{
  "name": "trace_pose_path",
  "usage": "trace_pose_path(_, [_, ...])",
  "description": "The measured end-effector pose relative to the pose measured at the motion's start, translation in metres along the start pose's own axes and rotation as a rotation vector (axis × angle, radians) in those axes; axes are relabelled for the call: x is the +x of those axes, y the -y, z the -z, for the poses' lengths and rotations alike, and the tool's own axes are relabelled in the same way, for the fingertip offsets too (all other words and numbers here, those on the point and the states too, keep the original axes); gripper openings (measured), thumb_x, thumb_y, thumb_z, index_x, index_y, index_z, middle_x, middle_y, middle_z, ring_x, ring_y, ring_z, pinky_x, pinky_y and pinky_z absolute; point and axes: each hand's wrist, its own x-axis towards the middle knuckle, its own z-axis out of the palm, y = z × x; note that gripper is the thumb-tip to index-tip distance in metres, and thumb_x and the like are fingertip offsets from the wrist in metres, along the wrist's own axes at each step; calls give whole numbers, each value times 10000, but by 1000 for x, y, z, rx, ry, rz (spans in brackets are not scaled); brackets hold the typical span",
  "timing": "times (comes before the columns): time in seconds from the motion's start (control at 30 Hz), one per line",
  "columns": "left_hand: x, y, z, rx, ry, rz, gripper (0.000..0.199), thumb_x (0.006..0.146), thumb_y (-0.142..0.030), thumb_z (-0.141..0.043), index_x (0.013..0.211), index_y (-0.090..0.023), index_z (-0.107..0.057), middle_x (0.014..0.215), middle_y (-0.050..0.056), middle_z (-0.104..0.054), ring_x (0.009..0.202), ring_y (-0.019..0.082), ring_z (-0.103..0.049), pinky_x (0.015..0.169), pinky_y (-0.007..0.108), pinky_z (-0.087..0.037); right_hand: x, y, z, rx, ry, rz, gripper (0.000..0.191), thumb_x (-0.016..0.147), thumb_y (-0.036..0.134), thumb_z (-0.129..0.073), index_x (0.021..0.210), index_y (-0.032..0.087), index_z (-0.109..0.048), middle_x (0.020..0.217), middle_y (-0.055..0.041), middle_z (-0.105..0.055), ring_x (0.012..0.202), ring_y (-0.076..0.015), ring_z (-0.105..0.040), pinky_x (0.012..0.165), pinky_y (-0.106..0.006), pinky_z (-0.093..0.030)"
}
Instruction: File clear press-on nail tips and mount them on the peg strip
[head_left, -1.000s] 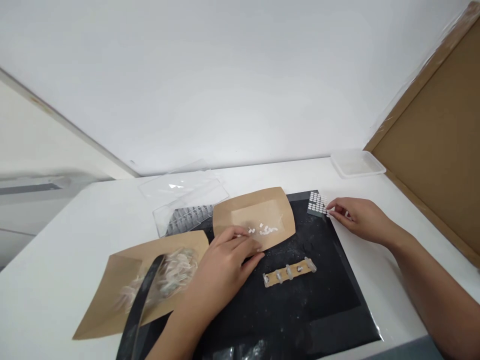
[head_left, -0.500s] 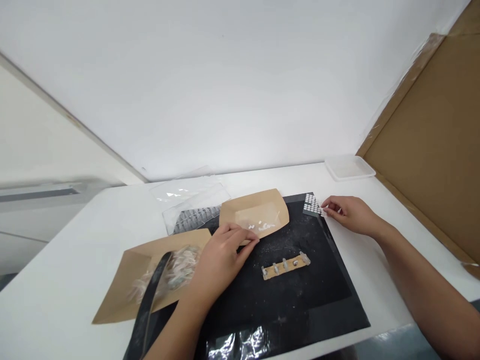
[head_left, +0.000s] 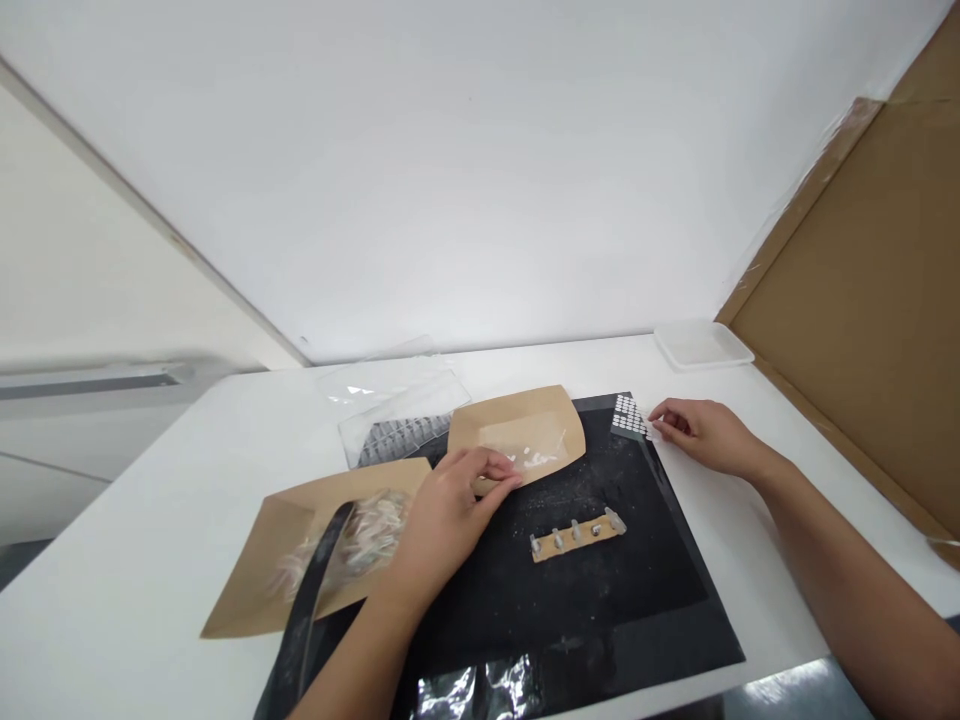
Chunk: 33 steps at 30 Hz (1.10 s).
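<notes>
My left hand point(head_left: 454, 515) is closed in a pinch at the front edge of the right cardboard tray point(head_left: 551, 400); what its fingertips hold, if anything, is too small to make out. Inside that tray lies a clear bag with small white pieces point(head_left: 534, 458). My right hand point(head_left: 701, 432) pinches the right edge of a sheet of small white oval stickers point(head_left: 628, 414), which rests at the back right of the black mat point(head_left: 600, 620). Between my hands and nearer to me, a tan cardboard strip point(head_left: 577, 537) carries several small translucent clips.
A second cardboard tray point(head_left: 255, 540) at left holds a plastic bag of clear pieces point(head_left: 375, 530), with a black strap point(head_left: 315, 580) across its front. Clear plastic packaging point(head_left: 405, 395) lies behind. A translucent lid point(head_left: 701, 345) sits back right, beside a cardboard wall point(head_left: 862, 330).
The view has shifted slightly, so everything sits a little lower and to the right. My left fingers have drawn closer together at the tray edge. My right hand stays at the sticker sheet.
</notes>
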Motion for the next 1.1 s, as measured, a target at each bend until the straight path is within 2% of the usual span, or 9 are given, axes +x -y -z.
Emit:
trace_pose_path(0.2, [0, 0, -3, 38, -167, 136, 301, 935, -481, -722, 1097, -243, -633, 955, 33, -820, 883, 265, -790, 750, 386, -584, 0, 0, 1, 0, 8, -5, 298, 1022, 491, -504, 1080, 290, -715, 891, -1, -776, 788, -200, -702, 682, -305, -460])
trace_pose_path(0.33, [2, 3, -5, 81, -268, 75, 270, 931, -475, -730, 1027, -235, -653, 1008, 54, -812, 890, 260, -784, 777, 387, -582, 0, 3, 1, -18, 2, 11, 307, 1026, 492, -494, 1077, 284, -713, 876, -6, -772, 769, -200, -696, 667, -304, -454])
trace_pose_path(0.53, [5, 4, -3, 184, -363, 15, 184, 945, -403, -722, 897, -232, -672, 902, 28, -802, 864, 255, -758, 823, 382, -558, -1, 5, 3, 17, 22, 11, 309, 1037, 506, -495, 1083, 296, -717, 889, -6, -778, 771, -201, -695, 683, -314, -465])
trace_pose_path(0.6, [4, 3, -3, 210, -374, -22, 152, 980, -371, -678, 914, -234, -674, 930, 25, -816, 880, 253, -760, 830, 381, -550, -1, 4, 2, 25, 24, 19, 293, 1026, 511, -525, 1086, 296, -716, 892, -8, -779, 781, -205, -700, 687, -316, -471])
trace_pose_path(0.73, [3, 1, -3, 236, -361, -192, 134, 1053, -295, -567, 1003, -234, -676, 1076, 36, -824, 969, 230, -759, 874, 360, -543, 0, 5, 2, 54, 9, 58, 252, 984, 506, -616, 1057, 296, -735, 952, -11, -791, 843, -210, -718, 730, -321, -504])
trace_pose_path(0.87, [4, 6, -2, 360, -300, -213, 169, 1054, -335, -578, 1012, -226, -700, 957, 39, -816, 880, 249, -747, 872, 401, -517, 1, 5, 2, 39, 3, 76, 274, 1034, 444, -525, 986, 287, -745, 902, 0, -787, 836, -207, -724, 758, -336, -513])
trace_pose_path(0.97, [3, 8, -2, 383, -269, -218, 215, 1065, -343, -546, 1014, -220, -715, 976, 58, -814, 919, 264, -743, 888, 418, -510, 0, 0, -1, 55, -39, 83, 297, 1044, 294, -420, 1104, 281, -711, 924, 2, -786, 872, -203, -741, 826, -363, -544])
trace_pose_path(1.1, [1, 6, -2, 347, -279, -239, 219, 1065, -345, -556, 1047, -221, -735, 1007, 61, -818, 948, 258, -743, 876, 407, -524, 0, -8, -5, 117, -140, 134, 437, 967, 138, -388, 1306, 274, -627, 1144, -36, -769, 985, -206, -750, 928, -414, -575])
